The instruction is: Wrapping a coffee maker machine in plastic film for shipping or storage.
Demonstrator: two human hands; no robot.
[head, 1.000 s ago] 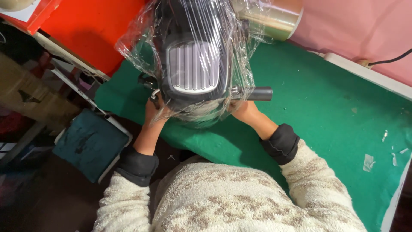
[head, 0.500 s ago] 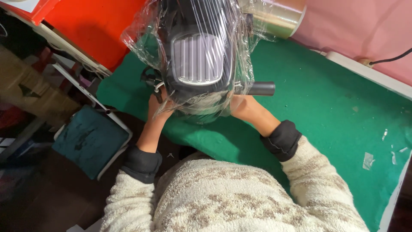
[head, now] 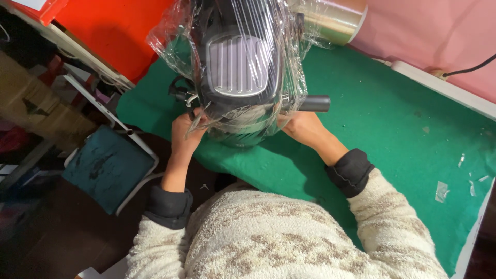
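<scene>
Film-wrapped black machine on green mat — left hand, right hand grip its lower sides

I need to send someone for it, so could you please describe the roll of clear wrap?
Start at the green table and follow it to the pink wall. The roll of clear wrap lies there, right of the wrapped black machine. It is the only shiny cylinder.

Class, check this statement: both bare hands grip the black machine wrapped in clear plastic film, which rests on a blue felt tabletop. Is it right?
Not quite. The felt tabletop is green, not blue, as the head view shows. The left hand and right hand do grip the film-wrapped black machine.
</scene>
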